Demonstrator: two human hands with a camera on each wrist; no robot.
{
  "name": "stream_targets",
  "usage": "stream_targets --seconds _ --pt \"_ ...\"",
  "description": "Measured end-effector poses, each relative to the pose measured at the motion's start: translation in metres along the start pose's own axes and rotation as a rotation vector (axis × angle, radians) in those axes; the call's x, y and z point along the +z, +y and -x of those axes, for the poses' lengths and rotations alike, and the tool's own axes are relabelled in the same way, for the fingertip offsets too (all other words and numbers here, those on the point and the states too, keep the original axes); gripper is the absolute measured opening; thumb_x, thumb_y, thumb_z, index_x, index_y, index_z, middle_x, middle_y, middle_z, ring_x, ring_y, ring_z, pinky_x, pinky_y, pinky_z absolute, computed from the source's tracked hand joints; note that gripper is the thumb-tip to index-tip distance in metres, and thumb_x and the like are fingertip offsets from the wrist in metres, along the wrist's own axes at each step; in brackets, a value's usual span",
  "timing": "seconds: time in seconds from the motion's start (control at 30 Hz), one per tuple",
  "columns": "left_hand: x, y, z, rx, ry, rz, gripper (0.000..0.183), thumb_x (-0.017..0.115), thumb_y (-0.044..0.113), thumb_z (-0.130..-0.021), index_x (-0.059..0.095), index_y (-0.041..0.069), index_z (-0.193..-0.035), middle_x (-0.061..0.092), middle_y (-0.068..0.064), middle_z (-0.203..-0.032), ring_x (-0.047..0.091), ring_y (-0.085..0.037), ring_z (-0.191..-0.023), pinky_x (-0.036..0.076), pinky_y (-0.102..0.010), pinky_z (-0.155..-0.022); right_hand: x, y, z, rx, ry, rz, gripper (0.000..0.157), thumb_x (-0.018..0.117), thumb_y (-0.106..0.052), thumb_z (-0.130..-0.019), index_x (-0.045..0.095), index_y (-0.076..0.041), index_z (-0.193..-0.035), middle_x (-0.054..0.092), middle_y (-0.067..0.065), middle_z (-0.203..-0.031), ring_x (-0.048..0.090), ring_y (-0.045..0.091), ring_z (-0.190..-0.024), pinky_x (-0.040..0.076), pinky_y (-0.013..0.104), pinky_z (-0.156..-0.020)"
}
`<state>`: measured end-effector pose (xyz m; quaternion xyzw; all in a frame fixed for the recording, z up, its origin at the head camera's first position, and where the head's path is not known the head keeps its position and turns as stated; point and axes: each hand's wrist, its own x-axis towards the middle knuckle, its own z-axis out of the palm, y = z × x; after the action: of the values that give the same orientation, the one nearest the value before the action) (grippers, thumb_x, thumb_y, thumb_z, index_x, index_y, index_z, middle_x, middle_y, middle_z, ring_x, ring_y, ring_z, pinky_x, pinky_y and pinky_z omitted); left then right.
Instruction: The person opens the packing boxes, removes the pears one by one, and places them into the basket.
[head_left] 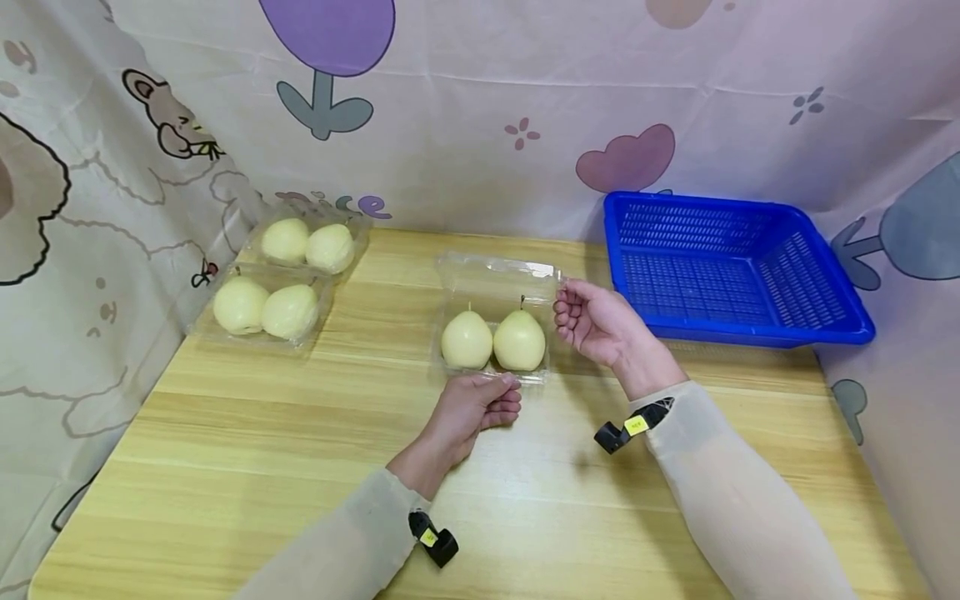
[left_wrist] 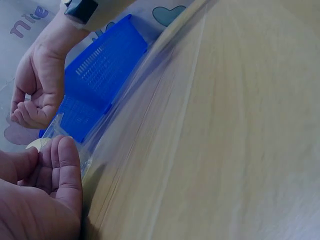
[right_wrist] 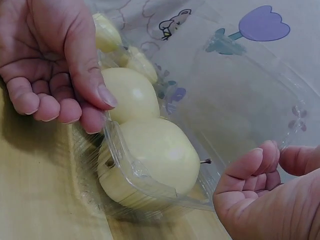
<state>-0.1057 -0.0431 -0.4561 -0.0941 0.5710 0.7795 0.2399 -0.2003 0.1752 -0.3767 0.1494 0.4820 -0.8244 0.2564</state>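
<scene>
A clear plastic clamshell box [head_left: 491, 275] stands mid-table with its lid raised at the back. Two pale yellow pears [head_left: 519, 341] sit side by side in its base, stems up. My left hand [head_left: 480, 410] pinches the box's front rim between thumb and forefinger, as the right wrist view shows beside the pear [right_wrist: 155, 160]. With thumb and fingertips my right hand [head_left: 596, 323] pinches the right edge of the raised lid. In the left wrist view, the left hand [left_wrist: 47, 185] largely hides the box.
Two more clear boxes, each with two pears [head_left: 240, 305] [head_left: 330, 248], stand at the back left by the curtain. At the back right is a blue plastic basket [head_left: 738, 333] with slotted walls. A printed curtain [head_left: 465, 150] hangs along the back and sides of the wooden table [head_left: 300, 467].
</scene>
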Motion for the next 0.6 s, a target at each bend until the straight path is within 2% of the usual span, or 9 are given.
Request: stream_targets --seconds 0.37,0.5,0.6 --pt "0.006 -0.006 0.006 -0.022 0.009 0.016 0.033 0.062 0.018 -0.108 0.069 -0.012 -0.119 0.074 -0.005 -0.086 0.072 -0.012 -0.078 0.065 -0.025 -0.076 0.007 -0.001 -0.003 -0.041 0.096 0.023 0.045 0.053 -0.040 -0.111 0.064 -0.011 -0.080 0.062 -0.002 -0.071 0.055 0.011 -0.061 0.047 0.023 -0.059" --pt "0.005 -0.004 0.011 -0.023 -0.003 -0.021 0.036 0.061 0.021 -0.109 0.069 -0.013 -0.117 0.073 -0.005 -0.084 0.072 -0.011 -0.076 0.065 -0.024 -0.073 0.008 0.000 -0.003 -0.059 0.122 0.028 0.044 0.053 -0.041 -0.111 0.065 -0.011 -0.082 0.064 -0.002 -0.072 0.056 0.011 -0.062 0.048 0.023 -0.060" --pt "0.004 0.002 0.017 0.002 -0.012 -0.061 0.035 0.061 0.018 -0.108 0.069 -0.015 -0.117 0.073 -0.005 -0.085 0.071 -0.011 -0.074 0.064 -0.024 -0.071 0.008 0.003 -0.003 -0.081 0.126 0.067 0.040 0.053 -0.037 -0.112 0.066 -0.011 -0.084 0.064 -0.002 -0.074 0.057 0.010 -0.064 0.050 0.022 -0.061"
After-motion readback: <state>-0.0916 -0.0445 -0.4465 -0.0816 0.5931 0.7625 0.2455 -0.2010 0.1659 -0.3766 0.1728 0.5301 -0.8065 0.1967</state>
